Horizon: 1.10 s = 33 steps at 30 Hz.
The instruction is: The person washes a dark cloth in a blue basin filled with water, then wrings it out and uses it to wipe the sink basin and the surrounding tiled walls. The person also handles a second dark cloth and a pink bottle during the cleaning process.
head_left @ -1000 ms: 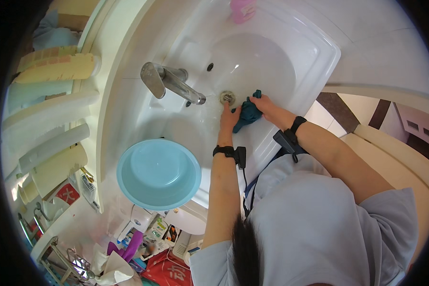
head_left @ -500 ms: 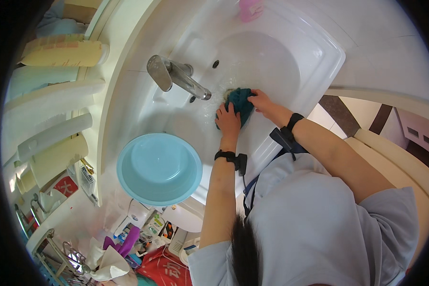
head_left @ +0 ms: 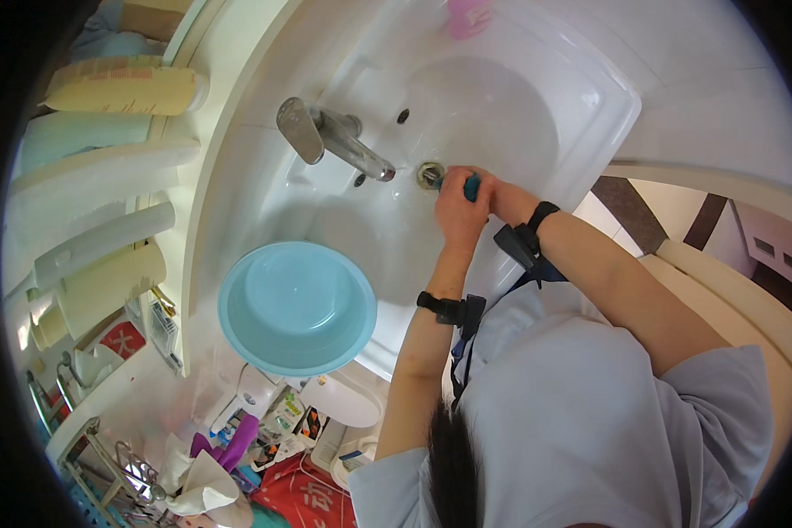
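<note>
Low over the white sink, my two hands are pressed together, closed around a bunched teal cloth. My left hand wraps it from the left, and my right hand grips it from the right. Most of the cloth is hidden by the fingers; a small part shows between the hands. Just left of them is the round drain. A chrome faucet points its spout toward the drain from the left.
A light blue basin sits at the sink's left edge. A pink container stands at the far rim. Bottles line shelves at left. Lower left are a toilet, a red bag and assorted packages.
The cloth was spread under both hands over the drain; now it is bunched up and squeezed between them. My left hand has moved right, up against my right hand, uncovering the drain.
</note>
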### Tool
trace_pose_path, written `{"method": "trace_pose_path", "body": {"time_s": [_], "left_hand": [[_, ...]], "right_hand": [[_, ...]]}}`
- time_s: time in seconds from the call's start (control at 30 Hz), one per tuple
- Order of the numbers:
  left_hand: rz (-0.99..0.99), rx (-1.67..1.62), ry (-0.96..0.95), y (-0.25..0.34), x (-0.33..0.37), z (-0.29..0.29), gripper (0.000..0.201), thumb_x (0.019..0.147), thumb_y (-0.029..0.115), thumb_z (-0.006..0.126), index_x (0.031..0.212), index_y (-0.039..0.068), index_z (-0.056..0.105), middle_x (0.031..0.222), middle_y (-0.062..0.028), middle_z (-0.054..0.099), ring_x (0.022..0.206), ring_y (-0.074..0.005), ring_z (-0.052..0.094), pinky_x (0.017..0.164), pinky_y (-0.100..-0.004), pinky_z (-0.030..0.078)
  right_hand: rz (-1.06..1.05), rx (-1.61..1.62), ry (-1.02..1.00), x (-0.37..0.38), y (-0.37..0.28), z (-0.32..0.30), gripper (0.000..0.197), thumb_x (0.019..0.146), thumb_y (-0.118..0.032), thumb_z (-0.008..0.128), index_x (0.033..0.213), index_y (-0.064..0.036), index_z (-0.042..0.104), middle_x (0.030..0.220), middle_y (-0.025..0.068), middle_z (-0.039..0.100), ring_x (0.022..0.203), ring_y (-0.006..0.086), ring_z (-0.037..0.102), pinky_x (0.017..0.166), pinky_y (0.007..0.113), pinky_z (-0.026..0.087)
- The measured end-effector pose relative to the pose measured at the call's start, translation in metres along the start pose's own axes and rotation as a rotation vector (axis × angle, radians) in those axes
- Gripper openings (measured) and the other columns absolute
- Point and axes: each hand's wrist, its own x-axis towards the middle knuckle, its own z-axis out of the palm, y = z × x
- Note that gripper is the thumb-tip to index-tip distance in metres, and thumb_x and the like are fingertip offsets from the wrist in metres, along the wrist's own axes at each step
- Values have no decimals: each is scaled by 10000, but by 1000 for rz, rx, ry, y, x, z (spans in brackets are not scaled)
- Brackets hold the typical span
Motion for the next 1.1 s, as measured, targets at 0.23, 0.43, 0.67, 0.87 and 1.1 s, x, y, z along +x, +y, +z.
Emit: {"method": "trace_pose_path", "body": {"time_s": [0.23,0.43,0.67,0.87,1.1], "left_hand": [[-250,451,13,-108,-13,-15,433,808,335,674,1125,83,522,1146,-159,502,989,-371,521,773,-438,470],[-192,710,-472,-109,-38,-2,599,744,252,729,1258,142,441,1326,-128,380,1175,-333,394,871,-473,394],[-385,192,-130,-130,-32,-8,508,727,276,754,1140,78,535,1030,-153,591,940,-329,576,779,-411,464],[-62,-104,5,-19,-8,-12,342,733,323,744,876,48,599,860,-142,619,751,-333,606,658,-396,480],[-211,169,294,-59,19,-27,228,880,241,606,863,15,578,801,-128,591,731,-306,570,694,-344,464]], "right_hand": [[159,-121,469,-35,0,63,277,942,-314,461,1123,-126,555,1102,44,583,953,189,559,802,369,473],[168,-374,451,-30,6,36,370,925,-349,469,1249,-171,467,1216,56,519,1057,254,512,850,472,439],[221,-267,493,-26,0,41,424,907,-378,494,1266,-158,447,1274,92,468,1111,326,476,835,536,436],[-53,-212,92,-21,2,20,287,933,-304,486,1126,-97,532,1116,108,550,995,270,544,780,446,496],[-124,77,218,-14,-5,92,232,933,-263,523,1032,-60,571,963,78,610,884,187,605,777,333,509]]}}
